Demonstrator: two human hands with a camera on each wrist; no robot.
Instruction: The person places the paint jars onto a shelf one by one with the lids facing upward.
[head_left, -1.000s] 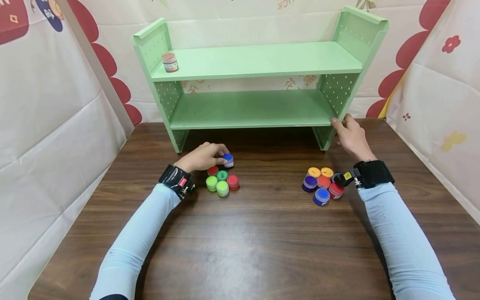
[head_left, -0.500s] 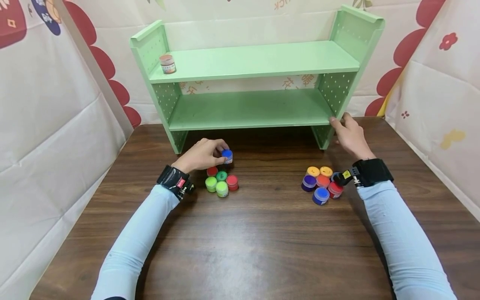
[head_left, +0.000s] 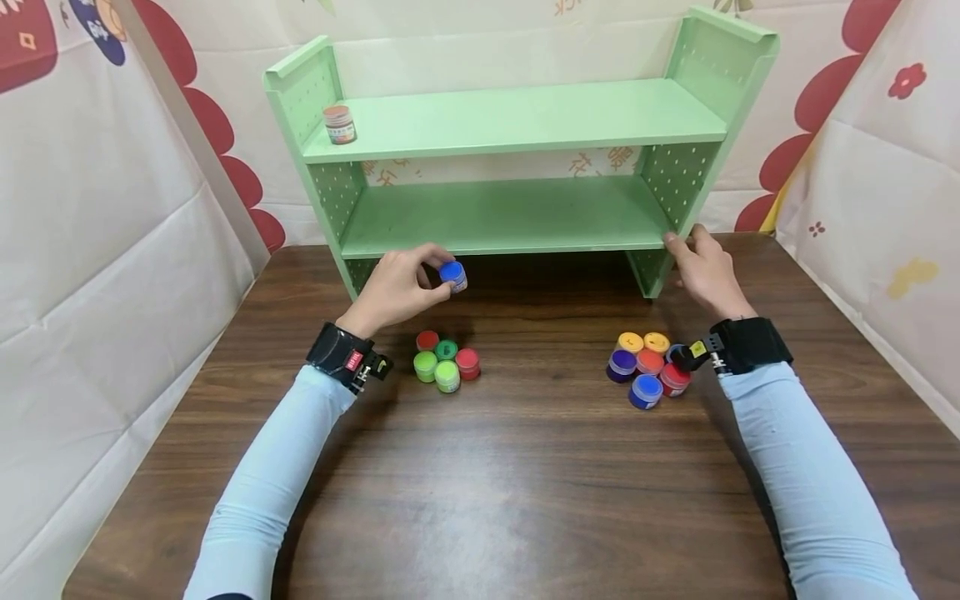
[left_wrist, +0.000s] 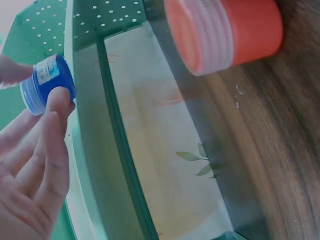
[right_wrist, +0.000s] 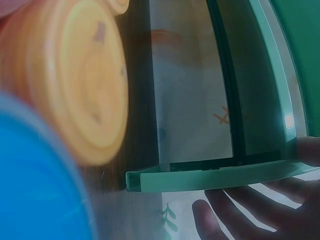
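Observation:
In the head view my left hand (head_left: 397, 286) pinches a small blue paint jar (head_left: 453, 276) between thumb and fingertips, lifted in front of the lower board. The left wrist view shows the jar (left_wrist: 48, 85) tipped sideways, with a white label. My right hand (head_left: 707, 271) grips the right side panel of a light green two-tier shelf (head_left: 510, 122), thumb at the front and the fingers round the outer face. In the right wrist view those fingers (right_wrist: 255, 207) lie along the outside of the panel. A jar with a brownish-orange lid (head_left: 340, 124) stands at the left end of the upper board.
Red, green and light green jars (head_left: 447, 377) cluster on the brown table (head_left: 480, 483) below my left hand. Another cluster, with yellow, purple, red and blue jars (head_left: 645, 391), stands close to my right wrist. Printed white cloth (head_left: 112, 250) hangs along the back and sides.
My left hand has raised the blue jar off the table, up and toward the shelf, away from the left cluster. The right hand keeps its grip on the side panel.

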